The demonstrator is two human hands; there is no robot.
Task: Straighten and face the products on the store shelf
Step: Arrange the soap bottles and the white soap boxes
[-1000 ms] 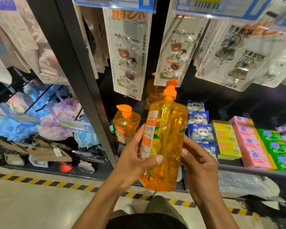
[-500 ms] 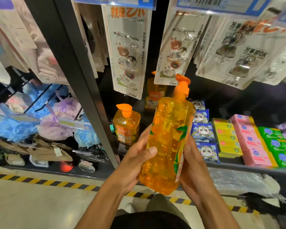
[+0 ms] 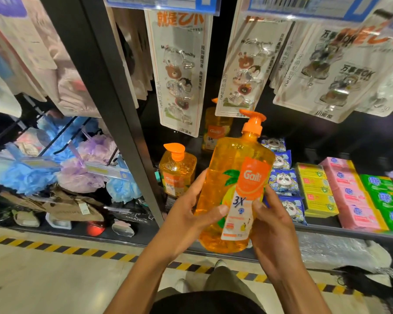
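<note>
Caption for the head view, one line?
An orange pump bottle, label toward camera, held by left hand and right hand before the shelf.

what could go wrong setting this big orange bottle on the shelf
1. The pump of the pump bottle sits just under the hanging hook packs; lifting it in could snag or swing them.
2. The left hand and right hand grip its lower half, so it might tip or slip.
3. The gap lies between the smaller orange bottle and the panda packs; a wide approach could knock either askew.
</note>
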